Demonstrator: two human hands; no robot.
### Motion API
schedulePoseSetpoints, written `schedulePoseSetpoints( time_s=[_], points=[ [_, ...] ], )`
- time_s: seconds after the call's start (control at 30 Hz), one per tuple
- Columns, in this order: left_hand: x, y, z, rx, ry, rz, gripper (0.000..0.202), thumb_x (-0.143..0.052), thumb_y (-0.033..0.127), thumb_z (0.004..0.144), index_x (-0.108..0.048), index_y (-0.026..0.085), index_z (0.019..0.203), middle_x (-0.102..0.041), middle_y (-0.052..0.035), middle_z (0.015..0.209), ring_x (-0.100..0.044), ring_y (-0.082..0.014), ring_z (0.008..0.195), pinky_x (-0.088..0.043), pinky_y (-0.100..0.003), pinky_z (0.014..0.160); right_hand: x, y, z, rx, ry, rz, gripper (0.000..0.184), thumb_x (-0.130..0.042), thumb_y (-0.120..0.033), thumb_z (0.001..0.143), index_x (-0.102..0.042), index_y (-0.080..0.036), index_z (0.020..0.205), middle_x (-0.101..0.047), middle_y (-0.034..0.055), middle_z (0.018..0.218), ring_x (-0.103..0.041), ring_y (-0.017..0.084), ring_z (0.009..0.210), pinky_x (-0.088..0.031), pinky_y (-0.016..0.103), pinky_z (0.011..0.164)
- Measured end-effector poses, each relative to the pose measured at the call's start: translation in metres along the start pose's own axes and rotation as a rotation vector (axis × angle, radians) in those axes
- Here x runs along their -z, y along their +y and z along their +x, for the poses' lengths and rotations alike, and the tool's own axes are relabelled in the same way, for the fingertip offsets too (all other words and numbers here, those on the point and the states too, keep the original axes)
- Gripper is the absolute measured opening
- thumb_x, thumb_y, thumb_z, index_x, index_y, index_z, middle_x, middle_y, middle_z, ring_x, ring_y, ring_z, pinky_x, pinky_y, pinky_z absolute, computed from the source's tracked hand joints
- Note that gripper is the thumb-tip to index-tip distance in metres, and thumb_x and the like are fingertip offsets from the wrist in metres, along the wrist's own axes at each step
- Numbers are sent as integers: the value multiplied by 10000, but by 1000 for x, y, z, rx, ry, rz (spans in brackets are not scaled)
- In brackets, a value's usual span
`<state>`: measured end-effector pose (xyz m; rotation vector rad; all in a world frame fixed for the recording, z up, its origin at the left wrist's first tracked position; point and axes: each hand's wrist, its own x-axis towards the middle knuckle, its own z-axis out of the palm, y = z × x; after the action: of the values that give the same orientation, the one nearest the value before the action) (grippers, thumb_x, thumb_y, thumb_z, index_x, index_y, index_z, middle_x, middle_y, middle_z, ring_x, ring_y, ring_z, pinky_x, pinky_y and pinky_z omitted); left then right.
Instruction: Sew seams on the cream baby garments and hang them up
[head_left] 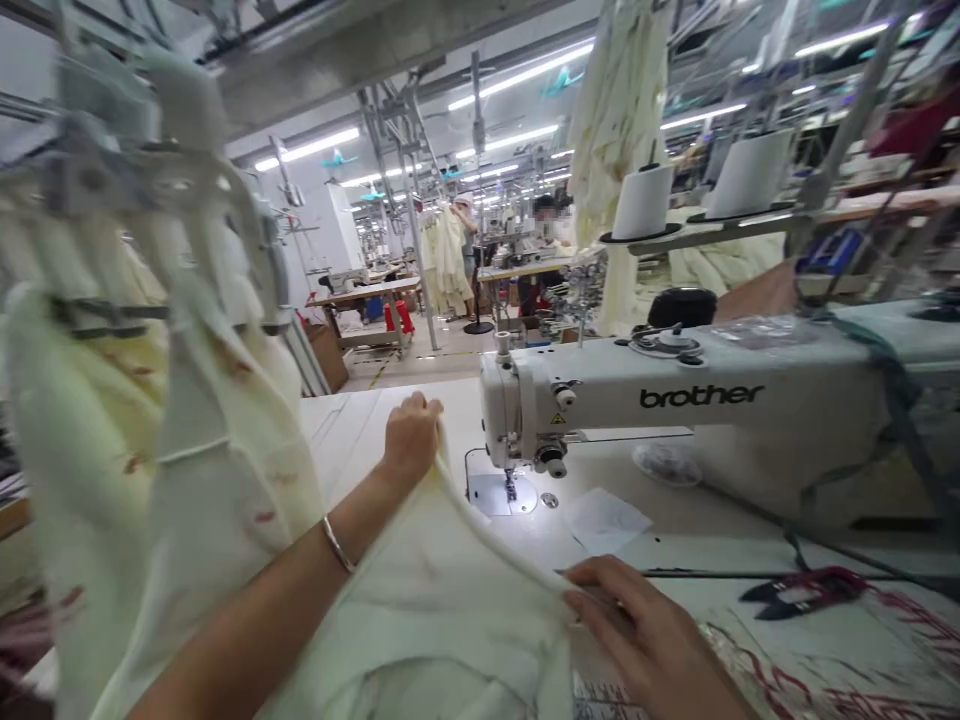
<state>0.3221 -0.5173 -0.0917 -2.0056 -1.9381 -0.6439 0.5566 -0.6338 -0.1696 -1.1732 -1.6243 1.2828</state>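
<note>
A pale cream piece of fabric (pixel 450 590) is stretched between my two hands in front of the sewing machine (pixel 600 400). My left hand (pixel 412 432), with a bangle on the wrist, is closed on its upper edge, just left of the needle area. Lower down at the right, my right hand (pixel 637 625) pinches the other end of the same edge. The fabric edge runs taut and slanting between them. It lies apart from the presser foot (pixel 511 487), which stands over the metal needle plate (pixel 487 480).
Cream garments (pixel 217 420) hang from clips close on my left. Thread snips (pixel 802 592) with red wrapping lie at the right, near red thread scraps. A white scrap (pixel 607 518) rests beside the needle plate. Thread cones (pixel 643 203) stand above the machine. People work farther back.
</note>
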Motion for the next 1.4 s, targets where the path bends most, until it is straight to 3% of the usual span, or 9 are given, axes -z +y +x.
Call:
schedulePoseSetpoints(
  time_s=[0.1, 0.2, 0.37, 0.5, 0.6, 0.7, 0.83, 0.97, 1.4],
  points=[
    [-74, -8, 9, -26, -251, 78, 243, -432, 66, 885, -631, 130, 1010, -609, -105, 982, -592, -223, 947, -482, -356, 800, -6, 44, 28, 144, 171, -334, 224, -402, -361, 902, -539, -217, 799, -528, 45, 869, -515, 226, 869, -402, 368, 783],
    [-101, -23, 15, -47, -402, 131, 260, -407, 115, 901, -607, 150, 1064, -603, -111, 1016, -598, -228, 951, -478, -329, 752, -16, 58, 46, 194, 181, -506, 203, -341, -266, 932, -469, -217, 782, -495, 40, 875, -501, 221, 863, -416, 384, 745],
    [-54, -7, 8, -121, -461, 236, 264, -398, 156, 901, -608, 50, 1021, -576, -198, 1044, -544, -344, 1019, -421, -483, 845, -8, 46, 50, 245, 133, -642, 162, -362, -199, 940, -449, -212, 805, -488, 53, 958, -517, 192, 882, -469, 336, 735],
    [-8, 22, -23, -411, -748, -115, 216, -475, 294, 909, -634, 186, 1009, -632, -65, 1038, -572, -249, 997, -426, -406, 907, 3, 20, 31, 294, 69, -673, 157, -378, -184, 940, -506, -230, 861, -533, 52, 1038, -552, 180, 963, -476, 292, 777],
    [-3, 28, -42, -589, -1033, -384, 296, -542, 448, 872, -621, 250, 1078, -666, -35, 1034, -592, -240, 1026, -444, -364, 890, 4, 7, 17, 134, -83, -594, 143, -416, -186, 927, -530, -265, 893, -585, -19, 854, -593, 138, 765, -458, 237, 654],
    [-14, 26, -49, -587, -1156, -320, 256, -567, 385, 865, -620, 227, 1059, -681, -62, 997, -627, -268, 962, -455, -355, 795, 1, 13, 14, 11, -103, -549, 159, -426, -192, 910, -563, -264, 944, -604, -4, 919, -601, 164, 843, -454, 270, 731],
    [-24, 28, -48, -513, -1172, -294, 242, -561, 418, 852, -608, 215, 975, -672, -61, 939, -622, -265, 902, -429, -335, 714, 2, 21, 24, -135, -122, -526, 93, -433, -179, 892, -519, -214, 894, -599, 8, 880, -581, 180, 835, -431, 303, 725],
    [-28, 33, -50, -459, -1038, -317, 256, -544, 424, 872, -582, 190, 969, -629, -59, 961, -577, -242, 921, -425, -365, 791, 1, 11, 34, -160, -86, -577, 136, -468, -69, 854, -490, -186, 788, -565, 23, 860, -554, 182, 833, -410, 307, 729],
    [-50, 35, -65, -762, -912, -419, 45, -485, 197, 876, -471, 155, 881, -542, -86, 962, -486, -218, 886, -418, -415, 850, 12, 6, 50, -20, -155, -479, 214, -585, 16, 737, -487, -172, 705, -531, 2, 842, -466, 181, 939, -374, 311, 817]
  ],
)
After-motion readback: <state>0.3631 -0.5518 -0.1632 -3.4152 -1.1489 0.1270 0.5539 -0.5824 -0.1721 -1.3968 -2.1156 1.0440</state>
